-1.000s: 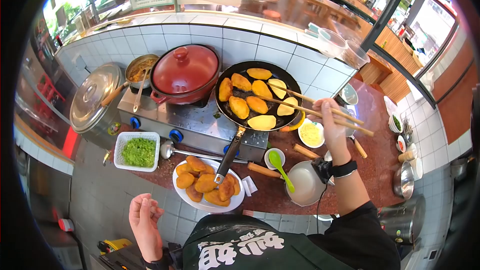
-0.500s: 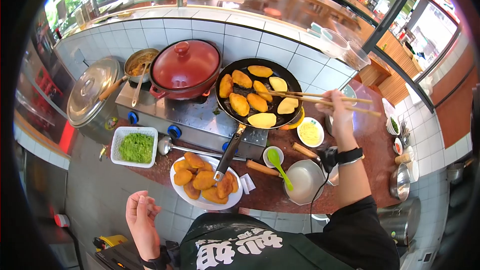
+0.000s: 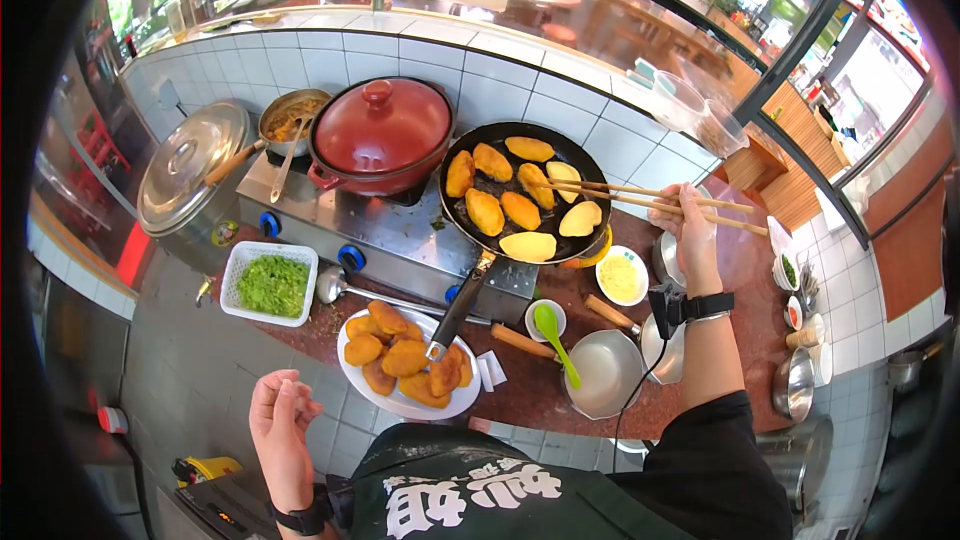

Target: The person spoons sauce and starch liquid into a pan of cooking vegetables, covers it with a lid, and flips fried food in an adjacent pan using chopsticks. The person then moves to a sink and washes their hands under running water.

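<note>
My right hand [image 3: 690,235] grips a pair of long wooden chopsticks [image 3: 640,192] over the black frying pan [image 3: 578,150]. Their tips are at a browned, oval fried piece [image 3: 533,186] in the pan; whether they pinch it I cannot tell. Several browned pieces lie around it, with paler yellow ones [image 3: 527,246] along the right and near side. My left hand [image 3: 280,420] hangs left of a white oval plate [image 3: 352,377] piled with fried pieces [image 3: 405,357]. Its fingers are loosely curled, and nothing shows in them.
On the steel stove [image 3: 400,240] stands a red lidded pot [image 3: 380,125]. A white basket of chopped greens [image 3: 270,285], a ladle [image 3: 332,286] and the pan's handle [image 3: 462,305] are nearer. Right of the plate stand a saucepan with a green spoon [image 3: 556,345] and a yellow-filled bowl [image 3: 621,276].
The whole view has shifted slightly. A pale piece at the pan's right side lies at a somewhat different angle, and the chopstick tips are still by the browned piece.
</note>
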The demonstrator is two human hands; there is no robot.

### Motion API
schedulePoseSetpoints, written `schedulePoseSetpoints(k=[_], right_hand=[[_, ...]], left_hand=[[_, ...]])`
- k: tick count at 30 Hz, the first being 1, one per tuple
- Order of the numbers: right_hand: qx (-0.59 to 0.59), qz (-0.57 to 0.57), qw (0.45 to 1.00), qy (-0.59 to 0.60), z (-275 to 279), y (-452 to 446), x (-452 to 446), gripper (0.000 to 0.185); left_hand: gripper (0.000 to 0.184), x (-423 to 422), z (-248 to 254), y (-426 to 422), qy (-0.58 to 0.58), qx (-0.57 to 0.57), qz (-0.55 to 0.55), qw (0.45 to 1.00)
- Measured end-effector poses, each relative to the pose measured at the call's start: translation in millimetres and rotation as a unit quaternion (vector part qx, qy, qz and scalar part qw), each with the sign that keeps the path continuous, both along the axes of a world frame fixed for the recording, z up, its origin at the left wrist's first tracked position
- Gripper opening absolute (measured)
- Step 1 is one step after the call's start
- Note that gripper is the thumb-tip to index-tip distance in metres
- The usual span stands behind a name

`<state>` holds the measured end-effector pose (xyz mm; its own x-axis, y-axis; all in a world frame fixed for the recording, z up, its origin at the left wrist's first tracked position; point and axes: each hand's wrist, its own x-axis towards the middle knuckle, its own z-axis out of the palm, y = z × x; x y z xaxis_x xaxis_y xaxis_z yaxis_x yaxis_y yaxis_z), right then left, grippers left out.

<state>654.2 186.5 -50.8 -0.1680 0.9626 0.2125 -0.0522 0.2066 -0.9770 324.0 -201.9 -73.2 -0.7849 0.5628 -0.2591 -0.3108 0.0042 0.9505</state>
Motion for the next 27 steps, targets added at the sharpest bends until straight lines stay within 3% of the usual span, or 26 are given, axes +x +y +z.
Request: schedulePoseSetpoints(k=[11, 20, 27], right_hand=[[-0.048, -0.012, 0.997, 0.064, -7.8, 22.6, 13.1, 0.031], [0.008, -0.014, 1.0, -0.024, 7.6, 5.5, -16.3, 0.03], [0.014, -0.014, 1.0, -0.021, 22.9, -4.6, -19.5, 0.033]], left_hand=[[0.014, 0.0, 0.3, -4.2, 0.001, -0.005, 0.002, 1.0], [0.013, 3.6, 4.3, 2.8, 0.0, -0.019, -0.01, 1.0], [0.013, 1.9, 2.2, 4.9, -0.002, -0.003, -0.021, 1.0]])
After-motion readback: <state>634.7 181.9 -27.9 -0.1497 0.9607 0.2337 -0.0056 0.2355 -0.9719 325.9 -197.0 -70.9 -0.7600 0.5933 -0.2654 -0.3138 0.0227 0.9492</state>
